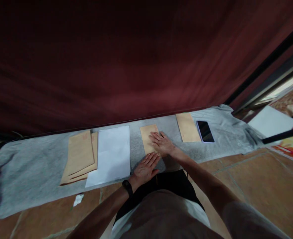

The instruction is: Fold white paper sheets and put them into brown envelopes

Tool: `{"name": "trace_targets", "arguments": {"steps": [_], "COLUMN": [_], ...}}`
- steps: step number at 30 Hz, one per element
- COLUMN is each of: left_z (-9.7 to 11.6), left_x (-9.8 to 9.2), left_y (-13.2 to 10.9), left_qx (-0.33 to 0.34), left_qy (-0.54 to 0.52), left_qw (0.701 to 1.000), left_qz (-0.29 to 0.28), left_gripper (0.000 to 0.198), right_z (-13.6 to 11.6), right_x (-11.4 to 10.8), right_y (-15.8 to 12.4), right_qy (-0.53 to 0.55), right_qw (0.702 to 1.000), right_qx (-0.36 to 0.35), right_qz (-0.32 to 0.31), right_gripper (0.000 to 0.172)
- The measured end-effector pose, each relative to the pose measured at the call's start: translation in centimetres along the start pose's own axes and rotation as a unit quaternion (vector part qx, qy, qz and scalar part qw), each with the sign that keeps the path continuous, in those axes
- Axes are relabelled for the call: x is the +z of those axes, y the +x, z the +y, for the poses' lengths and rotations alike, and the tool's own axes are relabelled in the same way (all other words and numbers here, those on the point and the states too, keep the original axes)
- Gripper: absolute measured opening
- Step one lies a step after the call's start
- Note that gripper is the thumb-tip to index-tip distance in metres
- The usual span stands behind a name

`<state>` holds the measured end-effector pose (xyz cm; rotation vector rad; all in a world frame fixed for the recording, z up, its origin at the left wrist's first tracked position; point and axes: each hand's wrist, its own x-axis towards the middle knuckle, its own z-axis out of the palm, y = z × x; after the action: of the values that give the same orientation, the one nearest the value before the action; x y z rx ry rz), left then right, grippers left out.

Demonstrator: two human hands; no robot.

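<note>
A small brown paper envelope (147, 133) lies flat on the grey cloth, straight in front of me. My right hand (161, 143) rests across its right side, palm down with the fingers stretched out. Near its lower edge my left hand (146, 166) lies flat, fingers extended and fingertips touching the envelope. Neither hand grips anything. To the left sits a stack of white paper (113, 154), with several larger brown envelopes (81, 151) overlapping beside it. Another small brown envelope (188, 127) lies to the right.
A phone (205, 131) lies right of the far envelope. The grey cloth (34, 169) runs along a dark red hanging fabric (136, 73). Brown tiles (268, 182) show in front, with a crumpled white scrap (78, 199). A white sheet (272, 121) and colourful printed material (292, 147) are at right.
</note>
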<state>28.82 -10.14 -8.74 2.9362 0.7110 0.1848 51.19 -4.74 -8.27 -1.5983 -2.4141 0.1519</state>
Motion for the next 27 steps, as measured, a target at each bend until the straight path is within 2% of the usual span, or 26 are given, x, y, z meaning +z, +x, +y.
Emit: {"name": "trace_targets", "arguments": {"steps": [5,8,13,20,23,27], "left_z": [0.0,0.1,-0.1,-0.4,-0.5,-0.4], "left_x": [0.2,0.1,-0.4,-0.3,0.0,-0.1], "left_y": [-0.2,-0.2,-0.1,0.0,-0.1,-0.1], "left_qx": [-0.015,-0.017,0.004,0.021,0.019,0.011], "left_qy": [-0.005,-0.007,0.002,0.010,0.005,-0.007], "left_qw": [1.000,1.000,1.000,1.000,1.000,1.000], "left_qz": [-0.005,-0.004,-0.001,0.003,0.009,0.016], "left_gripper": [0.059,0.059,0.062,0.066,0.067,0.067], "right_z": [-1.8,-2.1,-0.7,0.5,0.3,0.0], "right_x": [0.3,0.4,0.8,0.8,0.7,0.8], "right_y": [-0.3,-0.5,1.3,4.5,4.3,1.6], "right_qy": [0.028,0.038,0.030,0.022,0.021,0.022], "right_qw": [0.994,0.991,0.994,0.999,0.999,1.000], "right_qx": [-0.106,-0.129,-0.106,0.025,0.041,0.007], "right_qz": [-0.024,-0.024,-0.013,0.010,0.008,0.016], "right_gripper": [0.046,0.045,0.045,0.046,0.048,0.051]}}
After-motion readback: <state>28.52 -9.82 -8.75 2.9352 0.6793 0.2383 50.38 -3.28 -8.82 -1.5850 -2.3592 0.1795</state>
